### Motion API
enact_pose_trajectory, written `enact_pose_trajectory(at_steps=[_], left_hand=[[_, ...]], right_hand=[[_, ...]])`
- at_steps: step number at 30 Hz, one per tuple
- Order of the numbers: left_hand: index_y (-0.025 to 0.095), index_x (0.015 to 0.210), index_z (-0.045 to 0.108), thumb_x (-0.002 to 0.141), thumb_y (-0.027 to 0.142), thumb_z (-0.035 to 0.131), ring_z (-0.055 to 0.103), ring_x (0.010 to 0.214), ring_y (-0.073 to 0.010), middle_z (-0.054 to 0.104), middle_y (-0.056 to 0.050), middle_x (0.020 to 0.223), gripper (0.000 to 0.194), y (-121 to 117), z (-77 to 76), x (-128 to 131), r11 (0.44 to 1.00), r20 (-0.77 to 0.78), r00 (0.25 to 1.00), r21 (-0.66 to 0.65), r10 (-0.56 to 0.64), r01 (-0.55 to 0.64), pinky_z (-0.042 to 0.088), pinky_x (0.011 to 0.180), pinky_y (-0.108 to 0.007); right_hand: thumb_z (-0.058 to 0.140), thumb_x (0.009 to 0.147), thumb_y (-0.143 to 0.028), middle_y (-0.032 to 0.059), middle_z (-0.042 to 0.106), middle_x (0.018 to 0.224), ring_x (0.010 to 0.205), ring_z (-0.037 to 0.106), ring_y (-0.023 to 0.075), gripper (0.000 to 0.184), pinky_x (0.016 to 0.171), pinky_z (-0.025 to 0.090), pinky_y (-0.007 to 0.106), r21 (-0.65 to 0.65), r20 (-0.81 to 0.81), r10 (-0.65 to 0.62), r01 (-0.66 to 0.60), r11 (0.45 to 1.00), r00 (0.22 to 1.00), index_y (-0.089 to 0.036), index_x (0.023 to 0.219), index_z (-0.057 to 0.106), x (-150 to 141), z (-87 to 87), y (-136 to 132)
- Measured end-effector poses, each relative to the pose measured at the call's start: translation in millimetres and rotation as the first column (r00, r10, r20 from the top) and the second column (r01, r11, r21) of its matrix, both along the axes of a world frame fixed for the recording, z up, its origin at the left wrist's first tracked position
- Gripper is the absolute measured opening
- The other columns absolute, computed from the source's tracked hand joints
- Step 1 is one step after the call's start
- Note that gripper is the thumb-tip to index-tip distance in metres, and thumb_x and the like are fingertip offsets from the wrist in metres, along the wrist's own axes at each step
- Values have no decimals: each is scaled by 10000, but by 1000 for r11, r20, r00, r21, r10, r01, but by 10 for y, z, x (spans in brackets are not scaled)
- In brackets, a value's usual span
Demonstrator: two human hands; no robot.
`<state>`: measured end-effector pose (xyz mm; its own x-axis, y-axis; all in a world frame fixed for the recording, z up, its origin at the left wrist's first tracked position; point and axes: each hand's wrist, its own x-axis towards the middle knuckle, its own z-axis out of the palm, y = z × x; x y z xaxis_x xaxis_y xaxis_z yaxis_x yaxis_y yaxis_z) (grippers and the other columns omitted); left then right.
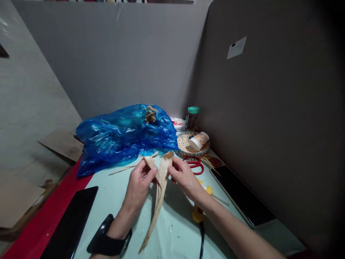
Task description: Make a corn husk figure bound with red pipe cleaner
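A pale, dried corn husk [161, 180] hangs between my hands above the table, its long thin end trailing toward me. My left hand [138, 183] is closed on a folded flap of the husk at its left side. On the right edge, my right hand [183, 176] pinches the husk between thumb and fingers. Red-handled scissors [196, 167] lie just beyond my right hand. Partly hidden by my right forearm is a yellow and black tool [198, 215] with a black cord. A yellow piece with a clear rod [209, 190] lies beside that forearm.
A big blue plastic bag [115, 135] with dried husks [151, 114] showing fills the back left. At the back right are a woven basket [184, 144], a paper cup [199, 141] and a green-lidded bottle [192, 117]. Dark tablet-like slabs flank the pale tabletop [113, 190].
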<state>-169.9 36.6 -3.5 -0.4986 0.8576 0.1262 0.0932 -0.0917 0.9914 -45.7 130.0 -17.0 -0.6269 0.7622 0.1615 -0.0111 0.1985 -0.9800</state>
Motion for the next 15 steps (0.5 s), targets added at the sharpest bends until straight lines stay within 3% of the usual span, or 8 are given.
enact_pose_trajectory(at_steps=[7, 12, 15], left_hand=[[164, 890, 569, 810, 319, 661, 615, 727, -137, 700, -37, 846, 197, -9, 27, 19, 990, 334, 942, 128, 16, -62, 482, 675, -257], [192, 859, 558, 882, 293, 573, 647, 825, -185, 683, -22, 787, 104, -77, 164, 74, 955, 348, 937, 288, -29, -77, 496, 833, -350], [199, 777, 534, 896, 245, 526, 601, 694, -159, 580, 12, 655, 128, -198, 367, 0, 890, 321, 946, 419, 40, -180, 511, 751, -332]], right_hand=[[476, 728, -252, -49, 453, 545, 495, 433, 112, 93, 483, 349, 243, -143, -96, -94, 80, 986, 991, -211, 660, 428, 33, 69, 8], [484, 744, -267, -30, 516, 557, 507, 499, 124, 107, 507, 380, 254, -132, -83, -223, 211, 968, 971, -212, 664, 438, 33, 21, 45], [513, 743, -295, -44, 473, 562, 474, 477, 114, 154, 476, 364, 252, -152, -104, -347, 330, 932, 932, -219, 664, 404, 72, -3, 188]])
